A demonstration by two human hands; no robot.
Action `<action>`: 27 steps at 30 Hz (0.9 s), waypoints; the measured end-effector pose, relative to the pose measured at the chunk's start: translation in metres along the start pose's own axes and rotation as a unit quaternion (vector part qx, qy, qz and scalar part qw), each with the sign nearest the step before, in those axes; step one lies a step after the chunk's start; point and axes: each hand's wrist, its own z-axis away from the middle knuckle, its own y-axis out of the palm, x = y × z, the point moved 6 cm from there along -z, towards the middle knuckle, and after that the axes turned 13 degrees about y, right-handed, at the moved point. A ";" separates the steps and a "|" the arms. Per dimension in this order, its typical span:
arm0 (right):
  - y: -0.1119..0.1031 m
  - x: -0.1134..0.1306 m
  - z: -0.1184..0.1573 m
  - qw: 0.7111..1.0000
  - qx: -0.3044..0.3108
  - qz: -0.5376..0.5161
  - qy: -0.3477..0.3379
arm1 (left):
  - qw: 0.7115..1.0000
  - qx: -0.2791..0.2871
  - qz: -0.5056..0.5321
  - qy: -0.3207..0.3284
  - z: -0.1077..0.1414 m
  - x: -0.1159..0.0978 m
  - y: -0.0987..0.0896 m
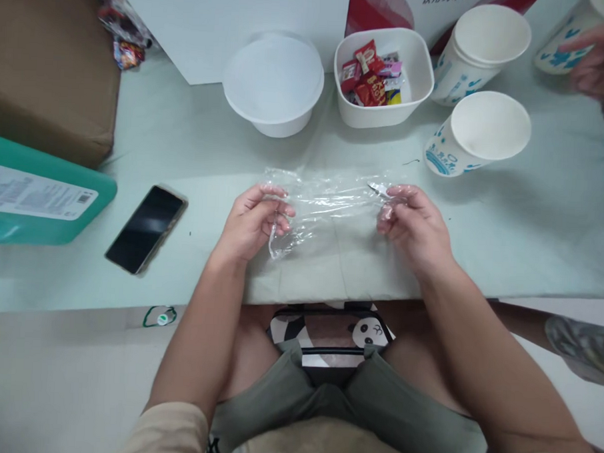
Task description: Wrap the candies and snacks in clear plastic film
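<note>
A crumpled, clear plastic bag or film (328, 197) is stretched between my two hands above the table. My left hand (257, 218) pinches its left end, thumb against the fingers, and a loose part hangs below. Its right end is gripped by my right hand (415, 221), whose fingers are curled in. A small pointed, shiny piece (378, 189) sticks out leftward at the right fingertips; whether it is metal or a fold of plastic I cannot tell.
Behind are a white bowl (273, 72), a white tub (387, 117) of wrapped sweets, and paper cups (448, 149). On the left lie a phone (144, 229), a green container (41, 232) and a cardboard box (48, 75). Another person's hand (602, 62) is at the upper right.
</note>
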 end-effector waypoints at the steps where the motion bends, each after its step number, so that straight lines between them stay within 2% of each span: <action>1: 0.000 0.001 0.001 0.999 0.000 0.035 -0.016 | 1.000 0.000 -0.001 0.004 0.000 0.000 0.000; 4: 0.001 0.003 0.004 0.995 -0.022 0.082 -0.060 | 1.000 0.013 0.003 0.008 0.002 -0.001 0.001; 7: 0.002 0.001 0.004 0.998 -0.035 -0.002 -0.055 | 0.999 0.026 0.014 -0.011 0.003 0.000 0.004; 9: 0.008 -0.004 0.002 0.998 -0.005 -0.062 -0.006 | 0.999 0.030 0.016 -0.032 0.003 0.003 0.008; 11: 0.015 -0.011 0.001 0.995 0.037 -0.073 0.063 | 0.998 0.024 0.006 -0.061 0.003 0.007 0.011; 14: 0.021 -0.022 0.001 0.987 0.062 -0.011 0.150 | 0.995 0.007 -0.015 -0.100 0.002 0.013 0.013; 16: 0.018 -0.024 0.000 0.986 0.042 0.027 0.161 | 0.995 0.007 -0.018 -0.101 0.000 0.016 0.012; 23: 0.002 -0.013 -0.005 0.997 -0.037 0.036 0.061 | 0.999 0.001 0.024 -0.029 -0.002 0.011 0.007; 27: -0.003 -0.003 -0.002 0.991 -0.030 0.104 -0.079 | 0.999 0.017 0.043 0.026 -0.001 0.004 0.007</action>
